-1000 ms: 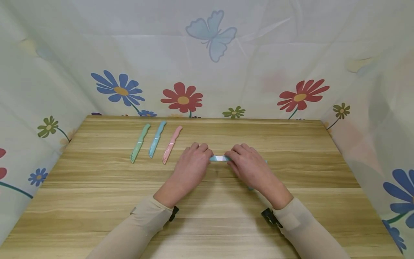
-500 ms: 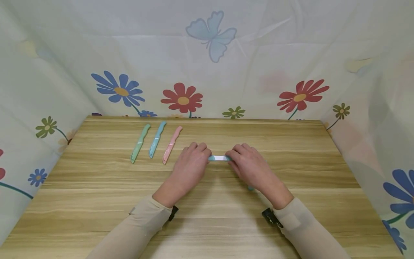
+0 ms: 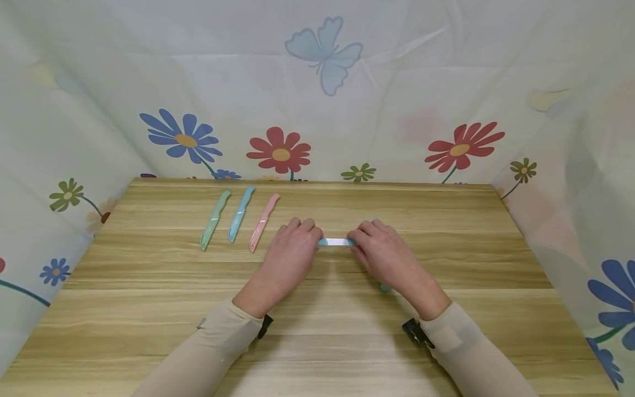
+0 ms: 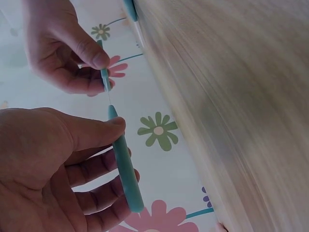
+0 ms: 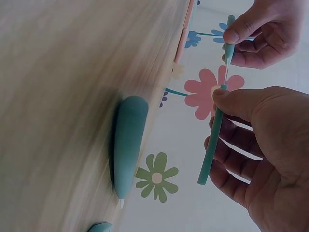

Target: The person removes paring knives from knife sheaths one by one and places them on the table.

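Note:
In the head view my left hand (image 3: 292,251) and right hand (image 3: 384,253) hold a teal paring knife between them, above the table. Its white blade (image 3: 338,242) is bared between the hands. The left wrist view shows my left thumb and fingers gripping the rounded knife handle (image 4: 126,166). My right hand pinches the flat teal sheath (image 5: 211,142), near whose end the blade tip lies; I cannot tell if the tip is still inside. Beneath my right hand another teal handle (image 5: 130,145) lies on the table, mostly hidden in the head view.
At the back left of the wooden table (image 3: 149,264) lie a green sheathed knife (image 3: 215,220), a blue one (image 3: 241,214) and a pink one (image 3: 264,222), side by side. A flower-print curtain (image 3: 387,94) encloses the back and sides.
My hands have drawn slightly apart, the left shifting a little to the left. More of the white blade shows between handle and sheath. The three sheathed knives have stayed put.

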Tool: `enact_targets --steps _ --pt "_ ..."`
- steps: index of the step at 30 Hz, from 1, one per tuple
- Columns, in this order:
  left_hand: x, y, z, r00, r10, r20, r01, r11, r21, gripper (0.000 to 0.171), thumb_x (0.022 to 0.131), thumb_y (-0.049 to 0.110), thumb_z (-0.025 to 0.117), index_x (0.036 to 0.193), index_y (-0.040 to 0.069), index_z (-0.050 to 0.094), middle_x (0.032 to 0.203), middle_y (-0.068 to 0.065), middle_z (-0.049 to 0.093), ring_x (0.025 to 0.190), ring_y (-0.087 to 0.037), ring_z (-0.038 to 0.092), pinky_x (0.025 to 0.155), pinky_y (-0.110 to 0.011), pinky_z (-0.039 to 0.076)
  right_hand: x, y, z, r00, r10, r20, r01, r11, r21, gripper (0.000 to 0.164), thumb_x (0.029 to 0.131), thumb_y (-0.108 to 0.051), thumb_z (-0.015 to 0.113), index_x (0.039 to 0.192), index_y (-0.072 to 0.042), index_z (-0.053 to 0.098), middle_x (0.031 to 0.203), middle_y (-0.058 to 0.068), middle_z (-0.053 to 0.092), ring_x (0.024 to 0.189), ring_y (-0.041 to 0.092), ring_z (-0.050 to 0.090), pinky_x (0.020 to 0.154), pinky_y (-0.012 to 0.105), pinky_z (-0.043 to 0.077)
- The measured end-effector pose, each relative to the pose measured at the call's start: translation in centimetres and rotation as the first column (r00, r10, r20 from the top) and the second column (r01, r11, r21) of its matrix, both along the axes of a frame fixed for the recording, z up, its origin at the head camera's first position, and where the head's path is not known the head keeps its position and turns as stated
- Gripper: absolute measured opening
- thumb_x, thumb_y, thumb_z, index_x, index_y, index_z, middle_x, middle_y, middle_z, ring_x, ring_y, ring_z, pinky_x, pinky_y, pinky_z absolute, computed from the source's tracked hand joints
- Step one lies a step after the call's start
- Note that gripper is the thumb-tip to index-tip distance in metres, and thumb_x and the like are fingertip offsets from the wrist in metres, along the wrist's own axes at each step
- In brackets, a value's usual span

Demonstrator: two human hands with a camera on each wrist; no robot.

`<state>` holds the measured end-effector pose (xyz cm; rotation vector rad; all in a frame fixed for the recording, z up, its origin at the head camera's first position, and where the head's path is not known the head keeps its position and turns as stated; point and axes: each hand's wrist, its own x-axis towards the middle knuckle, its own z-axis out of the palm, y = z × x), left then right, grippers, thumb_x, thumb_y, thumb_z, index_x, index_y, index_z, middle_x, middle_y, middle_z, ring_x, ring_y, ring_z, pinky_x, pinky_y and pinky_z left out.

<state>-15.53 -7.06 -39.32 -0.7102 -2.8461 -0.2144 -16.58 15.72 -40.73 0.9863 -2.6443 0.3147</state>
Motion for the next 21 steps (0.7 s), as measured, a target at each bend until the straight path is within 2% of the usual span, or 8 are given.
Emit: enact_targets --steps 21 --pt "-0.2 -0.27 -0.09 1.0 0.026 0.008 -0.026 1.0 -0.015 0.008 0.097 0.01 0.08 0.104 0.008 0.078 0.096 -0.003 0.066 0.086 -0.024 0.057 0.068 -0.035 0.051 -0.21 0.31 -0.07 1.0 -0.008 0.023 0.008 1.0 -0.002 0.024 0.096 -0.017 0.082 0.117 -0.006 0.077 0.107 0.007 0.07 0.093 0.025 0.062 0.079 0.04 0.055"
